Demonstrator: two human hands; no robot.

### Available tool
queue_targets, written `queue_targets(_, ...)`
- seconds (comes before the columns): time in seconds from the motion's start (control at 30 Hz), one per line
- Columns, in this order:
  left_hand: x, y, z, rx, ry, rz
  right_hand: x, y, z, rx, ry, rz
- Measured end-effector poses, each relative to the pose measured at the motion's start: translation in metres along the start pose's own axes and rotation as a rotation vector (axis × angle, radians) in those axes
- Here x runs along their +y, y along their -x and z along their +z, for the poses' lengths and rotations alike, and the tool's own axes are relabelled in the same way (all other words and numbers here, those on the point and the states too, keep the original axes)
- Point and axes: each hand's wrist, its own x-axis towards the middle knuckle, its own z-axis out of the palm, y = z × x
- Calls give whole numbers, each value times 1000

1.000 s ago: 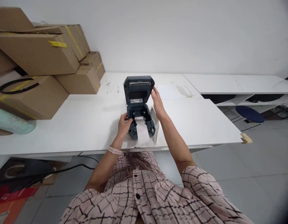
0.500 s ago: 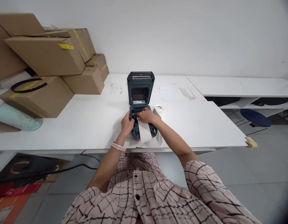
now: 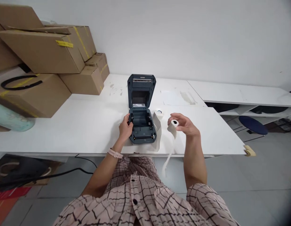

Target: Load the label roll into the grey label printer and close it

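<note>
A dark blue label printer [image 3: 141, 121] stands on the white table [image 3: 77, 125] with its lid raised; its paper bay holds no roll. My left hand [image 3: 125, 127] grips the printer's left side. My right hand [image 3: 184, 124] holds a small white paper roll [image 3: 173, 125] to the right of the printer, above the table. A loose strip of paper trails down from this roll past the table's front edge. A second white roll [image 3: 158, 113] stands on the table just right of the printer.
Cardboard boxes [image 3: 41, 62] are stacked at the left and back left of the table. A teal cylinder [image 3: 11, 121] lies at the far left. A lower white shelf unit [image 3: 249, 94] and a blue stool [image 3: 253, 125] are on the right. Cables run on the floor below.
My right hand went from the lid into the printer's bay, then lifted the paper roll out to the right. The bay now holds no roll. My left hand stayed on the printer.
</note>
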Motion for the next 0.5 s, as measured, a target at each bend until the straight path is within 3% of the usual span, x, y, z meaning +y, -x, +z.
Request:
queue_targets(0.13, -5, -2, 3, 35, -10, -8, 19, 37, -19, 247, 149, 268)
queue_targets(0.27, -14, -5, 5, 49, 34, 31, 67, 27, -17, 421, 329, 399)
queue_targets(0.4, -19, -7, 5, 39, 78, 35, 99, 18, -12, 463, 309, 440)
queue_targets(0.5, -17, -6, 5, 42, 79, 42, 93, 19, -18, 408, 261, 410)
